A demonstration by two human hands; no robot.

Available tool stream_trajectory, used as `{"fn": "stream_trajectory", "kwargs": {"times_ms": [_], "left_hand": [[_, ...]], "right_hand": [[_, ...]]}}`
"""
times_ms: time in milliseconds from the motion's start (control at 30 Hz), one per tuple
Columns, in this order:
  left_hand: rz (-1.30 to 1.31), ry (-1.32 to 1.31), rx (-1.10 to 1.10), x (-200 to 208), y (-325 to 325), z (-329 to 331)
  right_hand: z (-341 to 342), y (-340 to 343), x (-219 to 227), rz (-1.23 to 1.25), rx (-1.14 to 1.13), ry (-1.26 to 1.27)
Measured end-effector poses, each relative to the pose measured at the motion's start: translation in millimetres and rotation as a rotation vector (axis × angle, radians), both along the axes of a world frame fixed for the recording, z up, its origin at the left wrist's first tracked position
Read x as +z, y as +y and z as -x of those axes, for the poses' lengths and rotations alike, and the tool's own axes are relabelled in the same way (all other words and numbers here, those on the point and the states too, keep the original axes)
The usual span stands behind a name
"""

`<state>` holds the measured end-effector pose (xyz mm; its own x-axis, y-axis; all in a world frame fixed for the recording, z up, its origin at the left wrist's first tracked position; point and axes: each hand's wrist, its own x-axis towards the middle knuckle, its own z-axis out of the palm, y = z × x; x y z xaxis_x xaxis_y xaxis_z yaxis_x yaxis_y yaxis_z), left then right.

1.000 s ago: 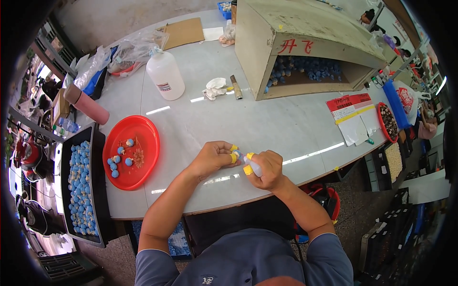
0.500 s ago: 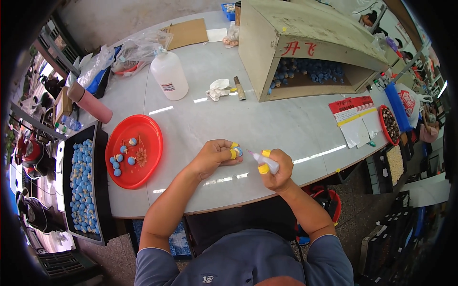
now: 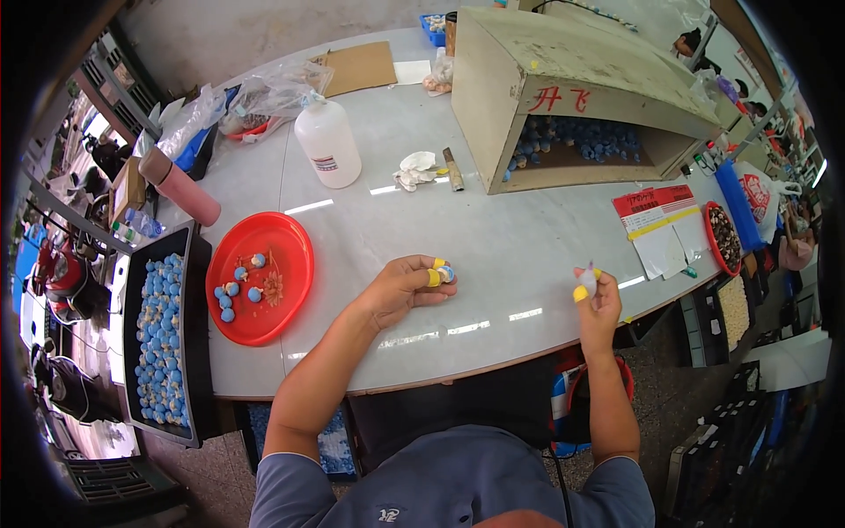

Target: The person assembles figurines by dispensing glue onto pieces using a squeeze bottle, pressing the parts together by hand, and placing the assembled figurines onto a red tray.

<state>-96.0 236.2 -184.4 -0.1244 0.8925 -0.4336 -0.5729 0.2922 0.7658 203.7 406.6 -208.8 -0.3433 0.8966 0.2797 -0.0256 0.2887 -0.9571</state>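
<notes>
Over the middle of the table, my left hand (image 3: pixel 396 292) is closed, pinching a small blue-and-white piece (image 3: pixel 447 273) between thumb and fingertips. Its exact kind is mostly hidden by the fingers. My right hand (image 3: pixel 602 312) is off to the right near the table's front edge, closed around a small squeeze bottle (image 3: pixel 589 280) with a thin nozzle pointing up. Yellow tape wraps the fingertips of both hands. Left of my left hand lies a red plate (image 3: pixel 295 299) with several small blue balls (image 3: pixel 255 294) with pale parts on it.
A black tray (image 3: pixel 199 299) full of similar blue balls stands at the left edge. Behind are a pink flask (image 3: pixel 185 189), a white plastic bottle (image 3: pixel 328 145), crumpled tissue (image 3: pixel 414 172) and a beige box (image 3: pixel 480 110) holding blue pieces. Papers (image 3: pixel 660 233) and a red bowl (image 3: pixel 723 238) lie right.
My right hand has moved right, away from my left hand, carrying the squeeze bottle, whose nozzle now points upward. My left hand keeps its pinch on the blue-and-white piece. The view has shifted slightly.
</notes>
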Motion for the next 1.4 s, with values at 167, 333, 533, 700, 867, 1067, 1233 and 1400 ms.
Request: {"fn": "stream_trajectory", "kwargs": {"times_ms": [167,333,533,700,867,1067,1233,1400], "left_hand": [[-0.024,0.062,-0.028,-4.1,5.9,-6.1],[-0.001,0.095,0.033,-3.6,-7.1,3.9],[-0.034,0.075,0.037,-2.3,1.5,-3.9],[-0.038,0.073,0.06,4.2,1.3,-8.4],[-0.04,0.046,0.051,0.9,5.4,-9.3],[-0.017,0.035,0.067,-2.3,-0.3,-3.1],[-0.018,0.031,0.061,-1.4,1.5,-1.2],[-0.008,0.013,0.08,-0.3,5.0,-2.9]], "right_hand": [[-77.1,47.8,9.6,-0.033,-0.352,-0.05],[-138.4,115.3,-20.3,-0.151,-0.666,-0.108],[-199.2,172.2,-28.9,-0.143,-0.886,-0.361],[-190.6,197.3,-36.4,-0.16,-0.939,-0.456],[-201.8,199.1,-50.4,-0.299,-1.099,-0.45],[-109.4,146.8,-11.7,-0.605,-0.876,-0.425],[-3.3,187.8,27.5,-0.726,-0.443,-0.43],[67.8,256.8,27.1,-0.633,-0.353,-0.683]]}}
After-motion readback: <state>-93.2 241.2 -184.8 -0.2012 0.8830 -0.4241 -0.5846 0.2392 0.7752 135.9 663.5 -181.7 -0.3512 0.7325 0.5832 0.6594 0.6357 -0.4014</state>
